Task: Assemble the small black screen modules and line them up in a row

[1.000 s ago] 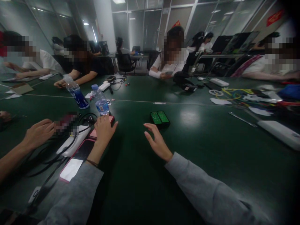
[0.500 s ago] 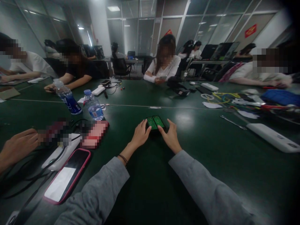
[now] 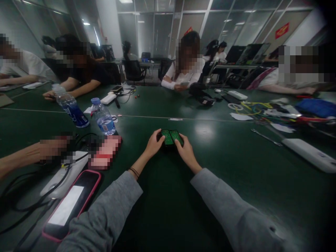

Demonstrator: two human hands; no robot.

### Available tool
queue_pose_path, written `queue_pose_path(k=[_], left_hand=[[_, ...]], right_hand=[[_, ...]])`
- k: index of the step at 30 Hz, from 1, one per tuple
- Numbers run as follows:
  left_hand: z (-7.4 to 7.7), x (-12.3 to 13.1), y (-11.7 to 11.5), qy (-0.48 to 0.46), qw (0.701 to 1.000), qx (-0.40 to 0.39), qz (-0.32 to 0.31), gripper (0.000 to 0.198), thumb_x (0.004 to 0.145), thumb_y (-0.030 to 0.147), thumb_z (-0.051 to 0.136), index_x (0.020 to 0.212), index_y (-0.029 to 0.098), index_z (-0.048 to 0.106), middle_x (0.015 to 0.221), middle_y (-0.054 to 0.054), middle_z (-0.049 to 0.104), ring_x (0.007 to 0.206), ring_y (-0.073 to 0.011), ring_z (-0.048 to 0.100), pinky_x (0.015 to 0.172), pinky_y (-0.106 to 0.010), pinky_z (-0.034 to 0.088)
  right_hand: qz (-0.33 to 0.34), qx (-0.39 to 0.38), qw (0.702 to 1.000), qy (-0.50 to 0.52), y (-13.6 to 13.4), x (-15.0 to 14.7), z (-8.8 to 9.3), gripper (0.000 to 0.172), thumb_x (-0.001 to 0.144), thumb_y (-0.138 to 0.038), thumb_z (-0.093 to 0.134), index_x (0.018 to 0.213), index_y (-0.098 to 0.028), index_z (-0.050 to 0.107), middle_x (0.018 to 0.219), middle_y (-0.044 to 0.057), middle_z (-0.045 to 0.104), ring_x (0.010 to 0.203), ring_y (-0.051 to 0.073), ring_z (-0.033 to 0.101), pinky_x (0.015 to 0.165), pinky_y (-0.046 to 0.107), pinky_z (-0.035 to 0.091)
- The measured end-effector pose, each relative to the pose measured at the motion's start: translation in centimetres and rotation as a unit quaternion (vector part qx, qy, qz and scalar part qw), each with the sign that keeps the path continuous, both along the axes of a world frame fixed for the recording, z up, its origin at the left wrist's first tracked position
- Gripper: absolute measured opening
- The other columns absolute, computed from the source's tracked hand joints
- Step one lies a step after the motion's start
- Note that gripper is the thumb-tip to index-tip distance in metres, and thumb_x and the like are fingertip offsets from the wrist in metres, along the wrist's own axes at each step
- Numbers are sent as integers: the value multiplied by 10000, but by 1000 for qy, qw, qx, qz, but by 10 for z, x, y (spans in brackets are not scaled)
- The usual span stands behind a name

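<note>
Two small dark-edged rectangles with speckled green faces, like circuit boards, lie side by side at mid table. My left hand is closed on the outer edge of the left green board, its thumb on the near corner. Closed on the right green board is my right hand, with the thumb pressed over its face. A narrow dark gap runs between the two boards. The fingers under them are hidden, and I cannot tell whether the boards are joined or touch the table.
On the left are a pink-edged phone, a white power strip with cables, two bottles and another person's arm. A wrench, a white device and tangled wires lie right. Several people sit across the green table.
My fingers have closed in around the boards; the right index finger, raised before, now lies against its board. The gap between the boards looks slightly wider. The other person's arm reaches further in.
</note>
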State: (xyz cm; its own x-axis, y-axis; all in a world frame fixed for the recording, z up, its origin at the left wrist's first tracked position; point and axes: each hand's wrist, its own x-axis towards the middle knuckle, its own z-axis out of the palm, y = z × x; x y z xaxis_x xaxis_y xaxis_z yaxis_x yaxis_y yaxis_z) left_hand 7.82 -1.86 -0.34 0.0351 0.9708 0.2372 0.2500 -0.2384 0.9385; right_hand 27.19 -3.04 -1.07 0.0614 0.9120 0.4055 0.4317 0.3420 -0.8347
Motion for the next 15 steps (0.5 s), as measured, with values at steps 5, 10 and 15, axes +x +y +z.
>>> queue_pose_path(k=[5, 10, 15], left_hand=[[-1, -2, 0, -19, 1000, -13, 0, 514, 1006, 300, 642, 1495, 178, 538, 1523, -169, 590, 1402, -297, 576, 1204, -522, 448], [0, -2, -1, -34, 999, -14, 6, 496, 995, 252, 629, 1479, 183, 547, 1500, -158, 609, 1400, -288, 583, 1185, -494, 479], [-2, -1, 1, -19, 1000, -24, 8, 516, 996, 268, 640, 1498, 200, 543, 1499, -154, 616, 1396, -298, 588, 1168, -497, 489]], right_hand=[[15, -1, 1000, 2, -6, 1, 2, 708, 960, -674, 556, 1394, -116, 595, 1370, 238, 643, 1270, 379, 621, 1129, 606, 470], [25, -3, 1000, 14, -7, 2, 1, 726, 948, -749, 568, 1360, -153, 603, 1366, 219, 649, 1283, 373, 614, 1152, 608, 447], [35, -37, 993, 102, 2, 4, -5, 660, 915, -759, 606, 1267, -201, 615, 1317, 171, 679, 1257, 332, 638, 1141, 564, 481]])
